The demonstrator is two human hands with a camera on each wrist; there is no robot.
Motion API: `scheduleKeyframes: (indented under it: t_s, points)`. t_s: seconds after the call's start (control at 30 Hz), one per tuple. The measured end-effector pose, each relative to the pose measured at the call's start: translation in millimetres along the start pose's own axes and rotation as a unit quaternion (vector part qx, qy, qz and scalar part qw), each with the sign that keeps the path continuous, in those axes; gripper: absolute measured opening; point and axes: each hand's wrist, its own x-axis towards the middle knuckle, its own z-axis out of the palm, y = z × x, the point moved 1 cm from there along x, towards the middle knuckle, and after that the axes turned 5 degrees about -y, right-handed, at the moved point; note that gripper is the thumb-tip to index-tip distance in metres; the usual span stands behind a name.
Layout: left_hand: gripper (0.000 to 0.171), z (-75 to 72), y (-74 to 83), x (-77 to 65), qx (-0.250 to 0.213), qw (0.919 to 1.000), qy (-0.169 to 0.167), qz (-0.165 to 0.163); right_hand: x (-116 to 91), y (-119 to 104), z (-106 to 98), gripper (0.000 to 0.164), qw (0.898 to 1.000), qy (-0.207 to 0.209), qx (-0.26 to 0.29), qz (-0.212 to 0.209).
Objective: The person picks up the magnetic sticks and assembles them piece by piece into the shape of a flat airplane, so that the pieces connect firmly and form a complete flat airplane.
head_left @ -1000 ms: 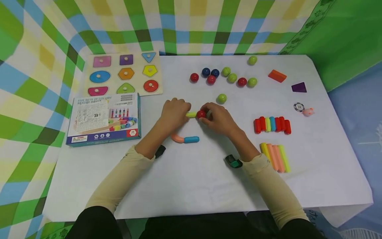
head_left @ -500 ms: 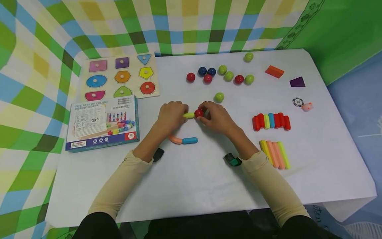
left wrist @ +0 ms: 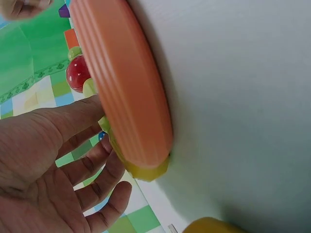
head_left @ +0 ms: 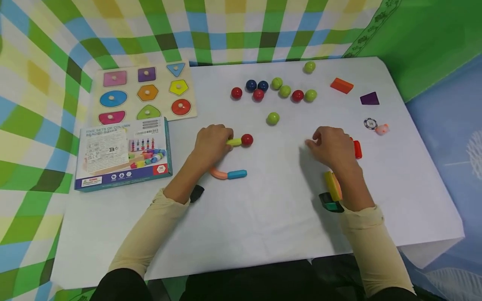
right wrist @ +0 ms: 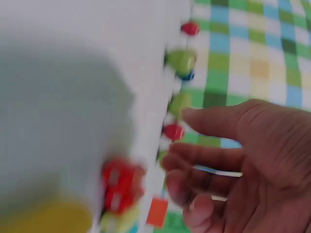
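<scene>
My left hand (head_left: pixel 212 144) pinches a yellow-green stick (head_left: pixel 235 142), perhaps modelling clay, low over the white table. A glossy red ball (head_left: pixel 247 140) sits against the stick's right end. Nearer me lie a curved salmon ribbed stick (head_left: pixel 218 173) and a blue stick (head_left: pixel 237 174), end to end. In the left wrist view that salmon stick (left wrist: pixel 124 87) is large and partly hides the pinched stick. My right hand (head_left: pixel 331 144) holds nothing, its fingers loosely bent, over the right side near a row of red pieces (head_left: pixel 357 149) and a yellow stick (head_left: pixel 333 184), both mostly covered by hand and forearm.
Several red, blue and green balls (head_left: pixel 285 91) lie at the back, with one green ball (head_left: pixel 273 118) closer. A boxed toy set (head_left: pixel 122 154) overlaps a knobbed shape puzzle (head_left: pixel 132 77) at left. An orange block (head_left: pixel 342 85), purple block (head_left: pixel 370 98) and round chip (head_left: pixel 370 123) lie at right.
My right hand has let go of the red ball and moved right, over the row of red pieces and the sticks. My left hand stays on the yellow-green stick. The head view has shifted slightly.
</scene>
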Motion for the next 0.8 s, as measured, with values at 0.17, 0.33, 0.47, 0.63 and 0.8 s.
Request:
scheduleKeyframes:
  t_s: [0.17,0.33,0.47,0.63,0.8]
  points:
    - [0.034,-1.1,-0.9,-2.4,0.015,0.9999,-0.003,-0.003,-4,22,3,0.03,0.999,-0.019,-0.022,0.037]
    - [0.042,-5.3,5.9,-19.4,0.036,0.9992,0.016,0.01,-4,25,10,0.033,1.0,-0.004,-0.005,0.024]
    - [0.041,-3.9,14.5,-39.9,0.036,0.9985,-0.012,0.04,-6,22,11,0.033,1.0,-0.006,-0.015,0.013]
    - [0.037,11.1,19.9,-51.7,0.018,0.9949,-0.063,0.076,-7,18,12,0.032,1.0,-0.011,-0.023,0.008]
    - [0.032,21.5,19.2,-52.4,0.006,0.9953,-0.067,0.069,-6,15,15,0.034,1.0,-0.013,-0.022,0.001]
